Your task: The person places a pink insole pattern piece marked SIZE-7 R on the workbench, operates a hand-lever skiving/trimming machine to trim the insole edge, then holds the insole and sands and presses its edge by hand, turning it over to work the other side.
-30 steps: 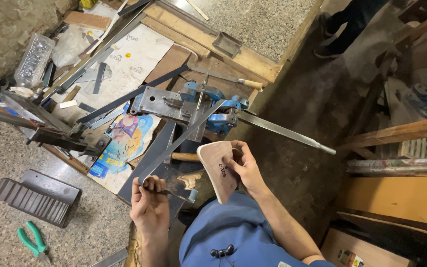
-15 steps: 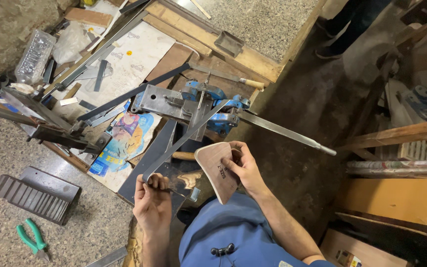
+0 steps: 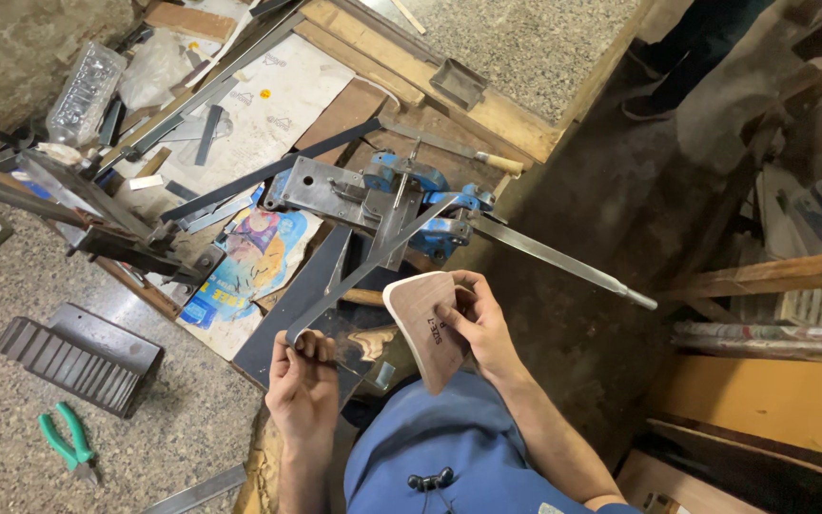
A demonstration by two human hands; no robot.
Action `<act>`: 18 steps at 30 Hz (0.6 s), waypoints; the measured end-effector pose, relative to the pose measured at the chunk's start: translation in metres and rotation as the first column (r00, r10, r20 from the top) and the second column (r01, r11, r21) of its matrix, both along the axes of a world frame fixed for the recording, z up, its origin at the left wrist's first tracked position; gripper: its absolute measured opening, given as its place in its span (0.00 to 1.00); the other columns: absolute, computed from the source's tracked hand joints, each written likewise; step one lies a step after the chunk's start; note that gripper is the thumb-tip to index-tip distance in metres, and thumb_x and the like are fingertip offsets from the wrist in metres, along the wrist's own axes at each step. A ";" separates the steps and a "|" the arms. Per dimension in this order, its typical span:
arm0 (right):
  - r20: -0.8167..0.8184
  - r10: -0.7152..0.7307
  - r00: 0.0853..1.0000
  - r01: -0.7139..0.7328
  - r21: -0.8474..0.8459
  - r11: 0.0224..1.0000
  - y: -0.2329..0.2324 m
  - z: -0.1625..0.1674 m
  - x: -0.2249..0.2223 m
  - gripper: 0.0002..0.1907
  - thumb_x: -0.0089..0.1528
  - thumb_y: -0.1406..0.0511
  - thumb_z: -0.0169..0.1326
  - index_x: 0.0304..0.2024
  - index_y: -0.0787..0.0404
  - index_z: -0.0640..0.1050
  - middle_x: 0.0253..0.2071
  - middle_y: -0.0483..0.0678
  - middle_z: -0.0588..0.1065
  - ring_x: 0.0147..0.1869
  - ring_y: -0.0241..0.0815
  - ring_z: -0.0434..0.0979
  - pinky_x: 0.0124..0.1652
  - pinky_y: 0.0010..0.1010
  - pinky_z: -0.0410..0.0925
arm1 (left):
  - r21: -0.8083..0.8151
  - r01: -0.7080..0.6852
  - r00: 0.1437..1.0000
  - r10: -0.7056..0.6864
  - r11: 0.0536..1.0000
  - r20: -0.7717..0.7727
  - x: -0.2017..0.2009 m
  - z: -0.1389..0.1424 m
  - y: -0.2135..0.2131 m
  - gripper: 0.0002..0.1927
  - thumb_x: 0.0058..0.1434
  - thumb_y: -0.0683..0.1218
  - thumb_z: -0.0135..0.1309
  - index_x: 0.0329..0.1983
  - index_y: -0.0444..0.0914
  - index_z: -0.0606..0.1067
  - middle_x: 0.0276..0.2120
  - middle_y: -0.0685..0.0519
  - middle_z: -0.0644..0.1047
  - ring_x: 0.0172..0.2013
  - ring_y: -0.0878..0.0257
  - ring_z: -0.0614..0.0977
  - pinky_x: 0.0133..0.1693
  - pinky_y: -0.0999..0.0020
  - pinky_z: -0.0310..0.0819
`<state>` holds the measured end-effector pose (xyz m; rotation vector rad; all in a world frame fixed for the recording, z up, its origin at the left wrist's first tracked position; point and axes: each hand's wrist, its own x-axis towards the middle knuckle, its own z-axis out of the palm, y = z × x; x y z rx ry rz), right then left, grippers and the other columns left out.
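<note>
Both hands raised, left hand pinching, right hand gripping.

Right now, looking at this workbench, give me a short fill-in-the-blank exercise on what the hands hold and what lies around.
1. The right hand holds a flat ____ piece shaped like a shoe sole.
2. The left hand grips one end of a long metal ____.
3. The pliers on the floor have ____ handles.
4. The vise on the bench is painted ____.

Missing words: wooden; strip; green; blue
</note>
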<state>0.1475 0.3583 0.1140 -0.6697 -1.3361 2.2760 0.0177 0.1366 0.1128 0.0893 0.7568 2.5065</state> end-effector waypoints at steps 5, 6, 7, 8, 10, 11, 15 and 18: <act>-0.053 0.012 0.998 -0.011 0.021 1.000 -0.003 0.013 -0.004 0.24 0.62 0.70 0.63 0.58 0.61 0.69 0.49 0.49 0.77 0.52 0.36 0.77 0.50 0.30 0.71 | 0.032 0.033 0.998 -0.035 0.999 0.059 0.007 -0.004 0.003 0.05 0.72 0.43 0.50 0.44 0.36 0.68 0.37 0.53 0.68 0.39 0.61 0.66 0.46 0.64 0.60; -0.067 0.035 0.997 -0.033 0.030 0.999 -0.004 0.016 -0.005 0.24 0.62 0.70 0.62 0.58 0.61 0.69 0.49 0.50 0.77 0.52 0.36 0.77 0.50 0.30 0.72 | 0.031 0.043 0.997 -0.045 0.999 0.069 0.009 -0.005 0.003 0.05 0.72 0.43 0.50 0.44 0.36 0.68 0.37 0.53 0.68 0.39 0.61 0.66 0.46 0.65 0.60; -0.081 0.056 0.995 -0.052 0.039 0.998 -0.005 0.018 -0.007 0.25 0.62 0.70 0.62 0.59 0.60 0.69 0.49 0.50 0.77 0.52 0.36 0.77 0.50 0.30 0.72 | 0.030 0.054 0.995 -0.056 0.998 0.077 0.010 -0.007 0.004 0.05 0.72 0.43 0.50 0.44 0.36 0.68 0.37 0.53 0.68 0.39 0.60 0.67 0.46 0.65 0.60; -0.094 0.075 0.993 -0.071 0.049 0.996 -0.007 0.021 -0.008 0.25 0.62 0.69 0.62 0.59 0.60 0.68 0.49 0.51 0.78 0.52 0.36 0.78 0.50 0.30 0.72 | 0.031 0.056 0.994 -0.058 0.998 0.092 0.012 -0.008 0.006 0.06 0.71 0.43 0.50 0.44 0.36 0.68 0.37 0.53 0.68 0.40 0.61 0.67 0.47 0.65 0.61; -0.083 0.095 0.992 -0.088 0.086 0.992 -0.011 0.024 -0.010 0.25 0.62 0.69 0.62 0.60 0.60 0.68 0.49 0.51 0.78 0.53 0.36 0.78 0.51 0.29 0.73 | 0.033 0.060 0.990 -0.064 0.998 0.124 0.016 -0.009 0.007 0.06 0.70 0.44 0.50 0.44 0.36 0.68 0.37 0.52 0.68 0.40 0.61 0.68 0.48 0.64 0.63; -0.079 0.105 0.991 -0.096 0.106 0.990 -0.013 0.026 -0.011 0.25 0.63 0.69 0.62 0.60 0.60 0.67 0.50 0.51 0.78 0.53 0.36 0.78 0.52 0.29 0.73 | 0.039 0.068 0.990 -0.072 0.997 0.122 0.017 -0.009 0.008 0.07 0.70 0.44 0.50 0.45 0.36 0.68 0.37 0.53 0.68 0.40 0.61 0.68 0.48 0.64 0.63; -0.051 0.091 0.995 -0.084 0.117 0.990 -0.016 0.023 -0.011 0.25 0.62 0.71 0.61 0.60 0.61 0.68 0.49 0.50 0.77 0.52 0.35 0.77 0.51 0.28 0.72 | 0.094 0.087 0.990 -0.096 0.992 0.107 0.020 -0.006 0.008 0.08 0.73 0.43 0.52 0.48 0.35 0.68 0.39 0.52 0.69 0.41 0.60 0.69 0.49 0.63 0.64; 0.002 0.001 1.000 -0.002 0.207 0.978 -0.011 0.016 -0.005 0.23 0.63 0.73 0.59 0.59 0.61 0.68 0.50 0.47 0.75 0.52 0.33 0.75 0.51 0.26 0.71 | 0.038 0.068 0.981 -0.074 0.997 0.182 0.019 -0.004 0.008 0.14 0.69 0.42 0.53 0.55 0.36 0.69 0.43 0.52 0.72 0.41 0.62 0.71 0.46 0.69 0.64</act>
